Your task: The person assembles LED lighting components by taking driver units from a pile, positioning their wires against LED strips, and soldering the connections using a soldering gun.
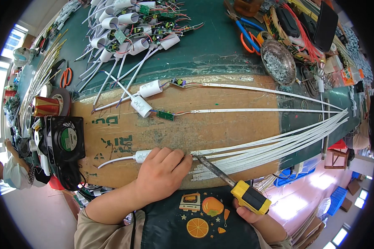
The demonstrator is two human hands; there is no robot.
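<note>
My right hand [247, 212] grips a soldering iron [250, 196] by its yellow and black handle. The iron's metal shaft slants up to the left, its tip at the end of a white LED strip [228, 152] near my left fingertips. My left hand [164, 170] is closed in a pinch over the cardboard; what lies between its fingers is hidden. A white cylindrical housing [142, 156] with a white cable sticks out left of that hand. Several more LED strips [257, 155] fan out to the right. Farther back, two housings [141, 107] join small green circuit boards [166, 115] and strips.
Many white housings with boards [129, 33] are heaped at the back. A black fan [65, 139] and a solder spool [45, 106] stand left. Blue-handled pliers [246, 31], orange-handled scissors [249, 43] and a metal dish [278, 62] lie back right. Another person [14, 172] is at far left.
</note>
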